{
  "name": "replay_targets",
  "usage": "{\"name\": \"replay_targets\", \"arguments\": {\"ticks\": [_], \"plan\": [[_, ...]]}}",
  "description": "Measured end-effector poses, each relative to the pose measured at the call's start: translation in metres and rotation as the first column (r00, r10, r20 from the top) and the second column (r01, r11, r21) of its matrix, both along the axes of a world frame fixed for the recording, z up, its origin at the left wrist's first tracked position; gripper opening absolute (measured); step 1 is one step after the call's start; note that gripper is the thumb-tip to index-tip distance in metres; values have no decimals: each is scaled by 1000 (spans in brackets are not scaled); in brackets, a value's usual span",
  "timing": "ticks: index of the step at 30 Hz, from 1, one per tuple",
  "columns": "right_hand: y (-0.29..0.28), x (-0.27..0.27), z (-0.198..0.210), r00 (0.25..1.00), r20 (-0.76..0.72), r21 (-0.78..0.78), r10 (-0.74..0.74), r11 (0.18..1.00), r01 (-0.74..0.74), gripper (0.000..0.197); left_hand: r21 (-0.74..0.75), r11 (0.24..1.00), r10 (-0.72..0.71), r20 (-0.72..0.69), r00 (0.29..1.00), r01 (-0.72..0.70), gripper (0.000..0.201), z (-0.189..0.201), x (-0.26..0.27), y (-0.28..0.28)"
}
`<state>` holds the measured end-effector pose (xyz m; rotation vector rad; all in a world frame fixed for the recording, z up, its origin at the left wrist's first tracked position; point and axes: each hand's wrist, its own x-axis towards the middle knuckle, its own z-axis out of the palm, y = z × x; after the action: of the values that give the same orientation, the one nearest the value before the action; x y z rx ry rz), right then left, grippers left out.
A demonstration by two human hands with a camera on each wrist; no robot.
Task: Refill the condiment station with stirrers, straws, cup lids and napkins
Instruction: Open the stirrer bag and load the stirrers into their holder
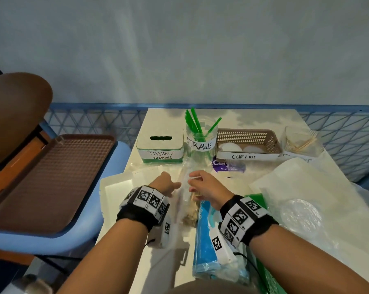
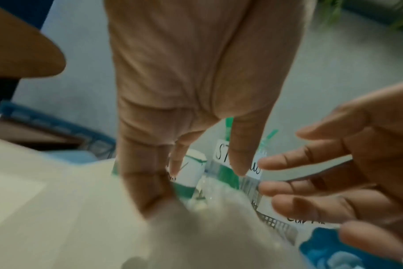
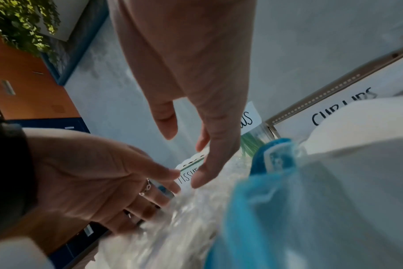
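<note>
The white tabletop (image 1: 253, 183) carries a row at its far edge: a box marked TISSUES/NAPKINS (image 1: 160, 148), a jar marked STRAWS (image 1: 201, 143) with green straws (image 1: 193, 123), a brown basket marked CUP LIDS (image 1: 248, 143), and a clear tub of stirrers (image 1: 301, 143). Nearer lies a clear plastic bag (image 1: 184, 200). Left hand (image 1: 165, 184) and right hand (image 1: 204, 187) meet over it, each grip relaxed, fingers apart, clamped on nothing that shows clearly.
</note>
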<state>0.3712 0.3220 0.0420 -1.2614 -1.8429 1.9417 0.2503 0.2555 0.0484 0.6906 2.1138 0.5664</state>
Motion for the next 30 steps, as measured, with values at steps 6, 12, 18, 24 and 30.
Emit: {"name": "replay_targets", "arguments": {"ticks": [6,12,18,24,30], "plan": [[-2,-7,-12,999,29,-108,-21,994,24,25,155,973,102,370,924,-170,17,-9,-1,-7],[4,-10,-24,987,54,-25,-153,988,154,34,179,972,53,454,889,-150,21,-9,10,-7],[11,-4,-30,980,-41,32,-194,980,195,21,242,917,145,539,830,-318,17,-21,13,1],[11,-1,-33,973,-68,174,-218,958,227,16,342,877,148,475,867,-337,20,-18,21,9],[16,4,-29,949,-156,110,-275,950,293,15,422,828,183,418,890,-368,28,-10,16,14]]}}
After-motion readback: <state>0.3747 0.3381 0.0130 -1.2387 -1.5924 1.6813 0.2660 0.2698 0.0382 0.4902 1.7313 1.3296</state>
